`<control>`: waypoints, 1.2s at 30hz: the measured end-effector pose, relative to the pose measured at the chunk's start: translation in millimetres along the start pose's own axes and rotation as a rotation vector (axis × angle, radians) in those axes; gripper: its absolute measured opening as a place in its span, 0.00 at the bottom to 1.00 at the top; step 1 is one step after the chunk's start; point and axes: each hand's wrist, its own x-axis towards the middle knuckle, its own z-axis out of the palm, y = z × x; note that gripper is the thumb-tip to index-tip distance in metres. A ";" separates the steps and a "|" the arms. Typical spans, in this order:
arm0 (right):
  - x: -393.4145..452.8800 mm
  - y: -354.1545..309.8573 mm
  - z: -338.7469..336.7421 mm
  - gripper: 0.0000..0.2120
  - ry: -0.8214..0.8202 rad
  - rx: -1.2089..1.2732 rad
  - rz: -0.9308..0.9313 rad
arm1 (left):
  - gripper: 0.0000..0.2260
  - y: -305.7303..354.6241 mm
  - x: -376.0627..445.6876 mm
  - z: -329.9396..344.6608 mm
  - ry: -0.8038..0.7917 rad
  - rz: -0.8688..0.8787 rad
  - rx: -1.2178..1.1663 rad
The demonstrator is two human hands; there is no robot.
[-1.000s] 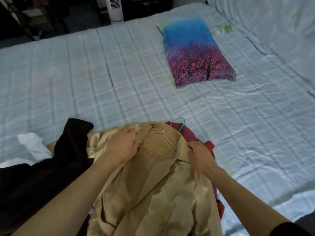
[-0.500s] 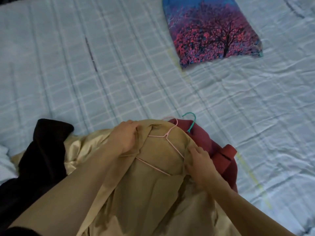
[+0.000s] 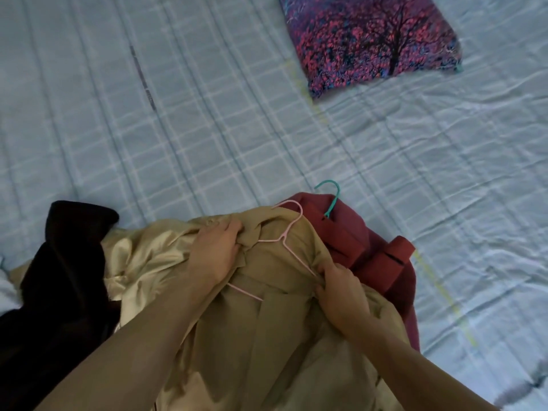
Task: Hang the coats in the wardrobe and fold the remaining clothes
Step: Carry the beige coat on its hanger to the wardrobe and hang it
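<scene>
Two bare forearms, hands (image 3: 215,250) (no sleeves showing)

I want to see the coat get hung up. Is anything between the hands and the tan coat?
No. The left hand and right hand already grip the tan coat beside its pink hanger. The wardrobe is out of view.

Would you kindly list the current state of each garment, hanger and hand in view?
Tan coat: spread on the bed, pink hanger inside its collar.
Pink hanger: partly inserted, hook sticking out.
Red coat: lying under the tan coat, on a teal hanger.
Teal hanger: hook protruding from the red coat.
Dark garment: crumpled, unfolded.
Left hand: gripping the tan collar.
Right hand: pinching the tan shoulder.
</scene>
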 end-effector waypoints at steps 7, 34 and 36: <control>-16.7 -8.0 -39.3 0.10 0.170 0.135 -0.097 | 0.08 4.9 -24.0 -40.8 0.182 0.091 0.015; -274.9 -126.1 -210.2 0.11 0.830 0.127 -0.751 | 0.13 37.9 -308.5 -279.5 0.891 0.181 -0.057; -293.7 -132.3 -226.8 0.11 0.897 0.127 -0.799 | 0.10 44.6 -322.9 -297.2 0.950 0.184 -0.044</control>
